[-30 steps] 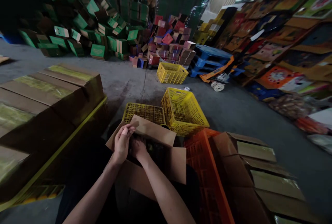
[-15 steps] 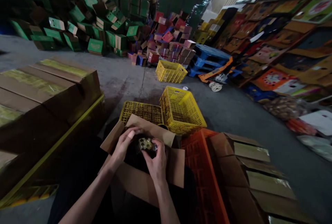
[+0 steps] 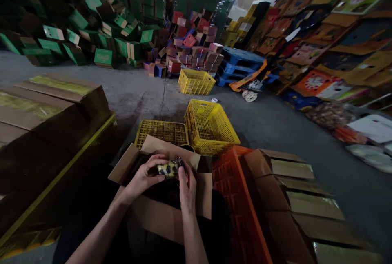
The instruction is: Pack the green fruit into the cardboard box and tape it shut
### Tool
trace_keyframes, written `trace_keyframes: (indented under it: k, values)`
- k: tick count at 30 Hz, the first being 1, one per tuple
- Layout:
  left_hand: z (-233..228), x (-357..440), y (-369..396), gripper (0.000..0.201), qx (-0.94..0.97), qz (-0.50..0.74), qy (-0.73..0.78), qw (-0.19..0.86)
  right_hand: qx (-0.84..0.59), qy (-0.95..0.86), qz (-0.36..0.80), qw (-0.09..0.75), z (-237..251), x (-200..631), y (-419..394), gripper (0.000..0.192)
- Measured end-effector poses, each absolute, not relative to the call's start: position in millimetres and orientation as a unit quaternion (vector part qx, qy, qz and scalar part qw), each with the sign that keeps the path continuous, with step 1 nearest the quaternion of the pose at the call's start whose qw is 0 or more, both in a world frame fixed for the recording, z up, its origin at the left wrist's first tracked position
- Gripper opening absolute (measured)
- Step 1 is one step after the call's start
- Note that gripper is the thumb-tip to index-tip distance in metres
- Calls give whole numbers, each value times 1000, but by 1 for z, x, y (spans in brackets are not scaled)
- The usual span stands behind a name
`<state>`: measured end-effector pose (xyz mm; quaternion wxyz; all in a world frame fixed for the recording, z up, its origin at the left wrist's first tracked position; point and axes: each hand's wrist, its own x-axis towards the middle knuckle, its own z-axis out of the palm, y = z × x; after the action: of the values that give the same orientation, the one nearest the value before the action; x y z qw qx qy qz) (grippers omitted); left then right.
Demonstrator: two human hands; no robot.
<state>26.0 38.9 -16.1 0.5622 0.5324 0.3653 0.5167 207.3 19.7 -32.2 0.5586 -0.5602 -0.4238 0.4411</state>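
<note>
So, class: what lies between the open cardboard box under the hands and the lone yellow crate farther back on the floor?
In the head view, between the open cardboard box and the far yellow crate stand two more yellow crates, then bare grey floor.

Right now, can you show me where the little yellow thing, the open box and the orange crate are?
little yellow thing (image 3: 167,169), head view, its spotted middle.
open box (image 3: 171,149), head view, far flap.
orange crate (image 3: 234,182), head view, left wall.

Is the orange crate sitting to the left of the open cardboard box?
No, the orange crate stands on the right of the open cardboard box, over which both hands hold a small yellow packet.
</note>
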Motion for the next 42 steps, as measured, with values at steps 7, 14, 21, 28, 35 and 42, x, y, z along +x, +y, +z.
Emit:
trace_keyframes:
  k: [7, 14, 21, 28, 35, 42]
  values:
    - [-19, 30, 38, 83, 441, 536, 356, 626, -545, -372, 460, 595, -36, 212, 15, 40]
    - [-17, 31, 38, 38, 461, 468, 358, 663, -558, -371, 431, 604, -28, 214, 9, 35]
    - [-16, 29, 37, 46, 487, 502, 373, 609, -518, -453, 455, 565, -24, 208, 12, 50]
    - [-14, 30, 35, 65, 473, 508, 349, 630, -502, -486, 449, 557, -34, 210, 14, 45]
    - [-23, 29, 39, 50, 419, 544, 382, 618, -470, -525, 418, 574, -28, 205, 6, 50]
    - [-24, 27, 37, 54, 407, 561, 378, 614, -480, -620, 362, 504, -27, 205, 4, 72]
